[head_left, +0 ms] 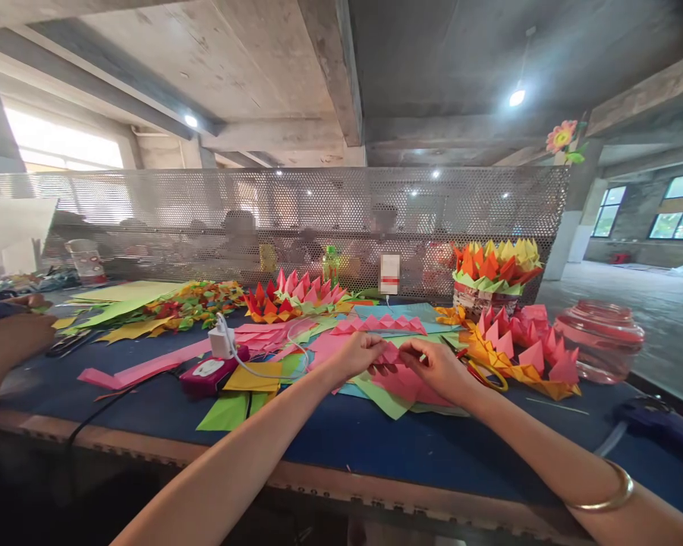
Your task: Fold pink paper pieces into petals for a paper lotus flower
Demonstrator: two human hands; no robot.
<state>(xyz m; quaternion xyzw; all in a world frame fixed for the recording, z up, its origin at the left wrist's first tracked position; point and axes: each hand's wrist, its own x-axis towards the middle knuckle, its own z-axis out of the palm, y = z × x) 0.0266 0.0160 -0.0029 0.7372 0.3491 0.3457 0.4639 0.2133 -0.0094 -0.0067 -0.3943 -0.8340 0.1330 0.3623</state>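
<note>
My left hand and my right hand meet over the middle of the table. Between their closed fingertips is a small piece of folded pink paper. Beneath them lie pink sheets and light green sheets. Just beyond, a row of pointed pink paper folds rests on the pile. Beside my right hand are yellow-handled scissors, their blades partly hidden. A pink and orange paper petal piece stands farther right.
A power strip with a white charger sits left of my forearm, its cable crossing the papers. At right stand a pink clear jar and a glue gun. Another person's hand is at far left. A perforated metal screen borders the back.
</note>
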